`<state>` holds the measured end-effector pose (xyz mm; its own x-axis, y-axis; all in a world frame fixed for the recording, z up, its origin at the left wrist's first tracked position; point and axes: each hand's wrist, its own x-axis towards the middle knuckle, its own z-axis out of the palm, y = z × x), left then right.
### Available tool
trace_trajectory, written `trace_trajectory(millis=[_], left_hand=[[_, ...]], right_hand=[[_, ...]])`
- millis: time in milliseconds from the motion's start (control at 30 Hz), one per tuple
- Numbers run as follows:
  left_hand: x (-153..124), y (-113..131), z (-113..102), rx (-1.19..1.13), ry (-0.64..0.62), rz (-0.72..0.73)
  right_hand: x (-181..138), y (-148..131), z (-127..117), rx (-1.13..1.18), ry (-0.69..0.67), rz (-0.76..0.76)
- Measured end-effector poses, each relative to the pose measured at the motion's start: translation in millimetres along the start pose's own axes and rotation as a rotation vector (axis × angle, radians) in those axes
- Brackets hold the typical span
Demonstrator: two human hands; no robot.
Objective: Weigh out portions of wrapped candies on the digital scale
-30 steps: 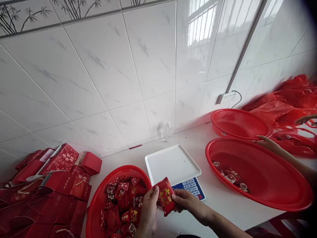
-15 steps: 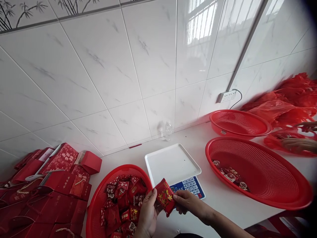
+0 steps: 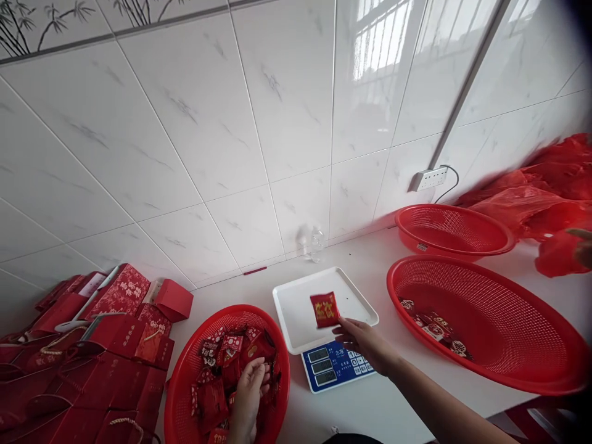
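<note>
A red packet with gold lettering (image 3: 324, 309) is pinched by one corner in my right hand (image 3: 363, 345), above the white weighing pan (image 3: 296, 296) of a digital scale. The scale's blue panel (image 3: 330, 367) with displays and keys lies below that hand, which covers some keys. My left hand (image 3: 250, 394) is over the round red basket (image 3: 173, 394), fingers loosely curled and nothing visible in them. Small red wrapped packets (image 3: 213, 401) fill the basket beneath it; whether the fingertips touch them I cannot tell.
Red gift boxes (image 3: 111, 357) with rope handles crowd the left. At right stand a large oval red basket (image 3: 499, 320) with a few packets and another red basket (image 3: 453, 231) behind. Red plastic bags (image 3: 522, 203) lie beyond, near another person's hand (image 3: 583, 246). A clear bottle (image 3: 317, 240) is by the wall.
Both hands held the red packet before. My left hand has let go and moved left over the basket; my right has carried the packet up over the pan. The other person's hand moved rightward.
</note>
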<state>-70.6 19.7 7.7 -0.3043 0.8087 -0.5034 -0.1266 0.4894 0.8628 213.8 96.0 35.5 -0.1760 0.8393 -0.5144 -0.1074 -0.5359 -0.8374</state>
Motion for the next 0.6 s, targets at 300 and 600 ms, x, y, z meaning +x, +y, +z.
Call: trace_trajectory(millis=[300, 600], left_hand=[[18, -38, -30, 1.145, -0.146, -0.024], [18, -36, -19, 1.278, -0.057, 0.012]], right_hand=[[-18, 17, 14, -0.151, -0.200, 0.113], [-37, 29, 17, -0.342, -0.217, 0.113]])
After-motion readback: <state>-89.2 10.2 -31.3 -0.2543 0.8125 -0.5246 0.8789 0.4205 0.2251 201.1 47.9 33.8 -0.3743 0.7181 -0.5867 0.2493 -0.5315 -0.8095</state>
